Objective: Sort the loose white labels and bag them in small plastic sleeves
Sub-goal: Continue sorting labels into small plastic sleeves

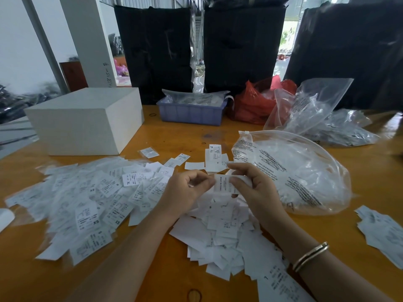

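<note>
Both hands are working above the middle of the orange table (165, 136). The left hand (188, 188) is curling its fingers and pinching the left edge of a small white label (222, 184). The right hand (255, 186) is pinching the same label from the right, thumb and fingertips closing on it. The label is hanging upright between the two hands, printed side facing the camera. A gold bangle (310, 256) is sitting on the right wrist.

Loose labels (220, 227) are lying in a heap directly under the hands and trailing toward the near edge. A wider spread of bagged labels (87, 197), many showing size marks such as XS, S and XL, is covering the table to the left. A few single labels are lying apart just beyond the hands; one marked XL (214, 156) is lying flat there.

A large clear zip bag (301, 171) with printed text is lying just right of the hands, touching the heap. A smaller group of labels (383, 232) is lying at the right edge. Farther back: a white box (87, 120) at left, a blue tray (192, 112) holding clear sleeves, a red bag (250, 103), and more clear bags (316, 105). Black bundles (242, 46) are standing behind the table.
</note>
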The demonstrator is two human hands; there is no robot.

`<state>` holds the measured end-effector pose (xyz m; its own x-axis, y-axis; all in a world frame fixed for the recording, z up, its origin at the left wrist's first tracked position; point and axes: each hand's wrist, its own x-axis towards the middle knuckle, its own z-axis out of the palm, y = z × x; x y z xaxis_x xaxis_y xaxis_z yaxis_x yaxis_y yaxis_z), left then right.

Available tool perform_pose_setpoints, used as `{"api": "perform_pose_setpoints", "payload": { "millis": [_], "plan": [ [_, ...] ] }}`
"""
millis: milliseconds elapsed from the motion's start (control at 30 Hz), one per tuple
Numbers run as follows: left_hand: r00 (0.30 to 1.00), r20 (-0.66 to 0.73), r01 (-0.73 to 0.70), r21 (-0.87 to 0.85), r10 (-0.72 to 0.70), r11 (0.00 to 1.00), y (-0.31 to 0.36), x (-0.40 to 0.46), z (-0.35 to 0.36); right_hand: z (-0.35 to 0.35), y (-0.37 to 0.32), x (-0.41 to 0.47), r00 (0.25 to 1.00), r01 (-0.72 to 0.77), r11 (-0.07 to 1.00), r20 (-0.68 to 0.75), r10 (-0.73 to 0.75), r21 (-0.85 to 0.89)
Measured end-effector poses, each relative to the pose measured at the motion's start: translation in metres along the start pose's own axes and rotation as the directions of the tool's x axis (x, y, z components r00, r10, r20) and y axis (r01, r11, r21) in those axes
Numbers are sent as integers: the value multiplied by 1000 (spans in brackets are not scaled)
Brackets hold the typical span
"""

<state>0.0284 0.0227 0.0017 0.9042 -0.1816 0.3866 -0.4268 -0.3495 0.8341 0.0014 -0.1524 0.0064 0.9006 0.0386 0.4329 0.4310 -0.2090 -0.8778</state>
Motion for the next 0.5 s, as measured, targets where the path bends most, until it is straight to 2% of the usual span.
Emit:
{"api": "perform_pose_setpoints", "payload": {
  "millis": [167, 300, 367, 433, 500],
  "plan": [
    [999, 37, 3, -21, -2, 1000, -1, -1, 1, 0, 1, 2, 999, -33, 997, 5, 32, 73],
    [1000, 5, -9, -24, 9, 1000, 1, -1, 0, 2, 1, 0, 995, 1, 996, 101, 8, -86],
    [999, 34, -12, -20, 13, 1000, 1, -1, 0, 4, 1, 0, 994, 0, 993, 110, 13, -116],
    [998, 64, -9, -29, 11, 1000, 0, -2, 1, 4, 1, 0, 997, -6, 996, 82, 13, -91],
    [999, 54, -3, -32, 5, 999, -2, -1, 1, 3, 1, 1, 998, -36, 999, 45, 36, 9]
  ]
}}
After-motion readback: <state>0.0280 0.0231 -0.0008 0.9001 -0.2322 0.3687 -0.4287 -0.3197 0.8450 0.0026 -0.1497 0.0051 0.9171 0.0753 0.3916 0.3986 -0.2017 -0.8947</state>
